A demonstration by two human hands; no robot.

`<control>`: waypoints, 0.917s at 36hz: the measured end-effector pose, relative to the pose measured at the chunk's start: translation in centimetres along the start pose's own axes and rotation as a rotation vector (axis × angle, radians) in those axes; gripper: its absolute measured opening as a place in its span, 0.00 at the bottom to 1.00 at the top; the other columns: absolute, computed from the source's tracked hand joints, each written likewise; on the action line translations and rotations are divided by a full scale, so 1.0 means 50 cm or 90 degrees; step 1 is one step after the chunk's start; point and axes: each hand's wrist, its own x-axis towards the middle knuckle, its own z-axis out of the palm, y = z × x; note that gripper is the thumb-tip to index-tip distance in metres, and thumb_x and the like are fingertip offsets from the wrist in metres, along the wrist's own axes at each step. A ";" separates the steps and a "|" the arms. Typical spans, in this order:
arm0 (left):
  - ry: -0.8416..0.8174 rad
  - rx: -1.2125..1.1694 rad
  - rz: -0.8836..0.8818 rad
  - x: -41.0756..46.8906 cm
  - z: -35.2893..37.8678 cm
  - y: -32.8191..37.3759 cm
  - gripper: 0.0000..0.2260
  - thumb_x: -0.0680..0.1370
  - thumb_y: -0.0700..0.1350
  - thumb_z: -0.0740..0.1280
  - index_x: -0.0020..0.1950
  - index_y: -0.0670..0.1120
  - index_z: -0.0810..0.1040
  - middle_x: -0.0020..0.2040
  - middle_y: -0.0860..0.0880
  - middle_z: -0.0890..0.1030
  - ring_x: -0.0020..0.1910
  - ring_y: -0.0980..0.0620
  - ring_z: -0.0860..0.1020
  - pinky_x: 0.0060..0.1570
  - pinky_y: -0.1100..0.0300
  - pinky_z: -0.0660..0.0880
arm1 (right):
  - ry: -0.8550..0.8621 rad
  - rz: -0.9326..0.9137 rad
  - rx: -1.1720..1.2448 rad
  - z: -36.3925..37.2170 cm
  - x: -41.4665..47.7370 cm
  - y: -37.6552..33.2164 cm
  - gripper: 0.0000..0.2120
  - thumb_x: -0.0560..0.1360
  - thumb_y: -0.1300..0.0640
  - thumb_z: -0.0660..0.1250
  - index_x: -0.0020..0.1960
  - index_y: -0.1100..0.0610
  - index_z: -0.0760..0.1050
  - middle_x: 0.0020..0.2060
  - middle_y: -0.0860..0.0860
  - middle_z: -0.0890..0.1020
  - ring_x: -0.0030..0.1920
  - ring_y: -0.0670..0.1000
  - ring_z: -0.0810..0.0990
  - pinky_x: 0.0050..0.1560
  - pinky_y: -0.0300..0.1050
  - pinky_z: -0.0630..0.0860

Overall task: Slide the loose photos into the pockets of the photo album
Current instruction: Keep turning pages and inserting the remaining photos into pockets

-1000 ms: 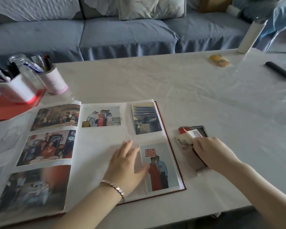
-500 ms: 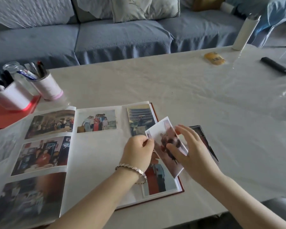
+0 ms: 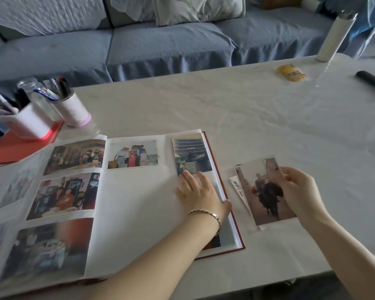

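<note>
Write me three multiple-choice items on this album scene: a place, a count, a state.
1. Where is the loose photo in the right hand? A. on the sofa B. right of the album C. in a cup
2. How many white pen cups stand on the table? A. two B. four C. none
3. What is the left hand doing? A. gripping a pen B. resting flat on the album C. lifting a bottle
Key: 1 B, it shows past the album's red edge; 2 A, both stand far left; 3 B, its fingers lie straight on the page.
</note>
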 end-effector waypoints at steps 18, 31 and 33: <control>0.139 -0.475 0.065 -0.043 -0.110 -0.137 0.08 0.74 0.40 0.63 0.34 0.40 0.71 0.28 0.46 0.67 0.27 0.52 0.64 0.24 0.66 0.57 | -0.067 -0.010 -0.106 0.013 -0.027 -0.047 0.11 0.74 0.64 0.58 0.37 0.61 0.76 0.29 0.54 0.76 0.31 0.53 0.72 0.31 0.43 0.64; 0.047 -0.777 -0.038 -0.063 -0.090 -0.276 0.07 0.73 0.39 0.70 0.47 0.51 0.77 0.39 0.56 0.84 0.45 0.53 0.81 0.56 0.55 0.75 | -0.342 -0.117 -0.098 0.159 -0.116 -0.140 0.12 0.78 0.51 0.62 0.60 0.51 0.75 0.17 0.42 0.74 0.17 0.40 0.68 0.23 0.29 0.62; 0.033 -0.803 -0.027 -0.064 -0.092 -0.269 0.08 0.71 0.43 0.71 0.50 0.50 0.79 0.43 0.52 0.85 0.47 0.49 0.82 0.57 0.50 0.75 | -0.367 -0.115 -0.104 0.175 -0.128 -0.158 0.16 0.78 0.50 0.61 0.65 0.53 0.72 0.17 0.44 0.73 0.17 0.40 0.68 0.22 0.29 0.62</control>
